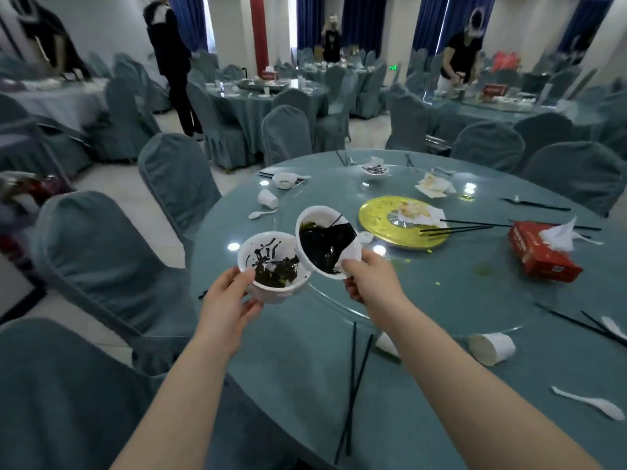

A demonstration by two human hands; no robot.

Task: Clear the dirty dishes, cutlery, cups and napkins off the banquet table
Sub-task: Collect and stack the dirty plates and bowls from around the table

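Observation:
My left hand (pixel 228 296) grips a white bowl (pixel 271 266) with dark green leftovers, held upright above the left edge of the round banquet table (pixel 441 385). My right hand (pixel 368 279) grips a second white bowl (pixel 325 244), tilted steeply toward the first, its dark contents sliding toward the lower rim. The two rims touch. On the table lie black chopsticks (pixel 353 388), tipped white cups (pixel 492 347) (pixel 268 198), white spoons (pixel 587 401) (pixel 261 214), small dirty bowls (pixel 284 180) (pixel 375 169) and crumpled napkins (pixel 434 186).
A glass turntable (pixel 475 283) carries a gold plate (pixel 380 218) and a red tissue box (pixel 539 256). Teal-covered chairs (pixel 108 252) ring the table at left and far side. Other laid tables and several standing people fill the hall behind.

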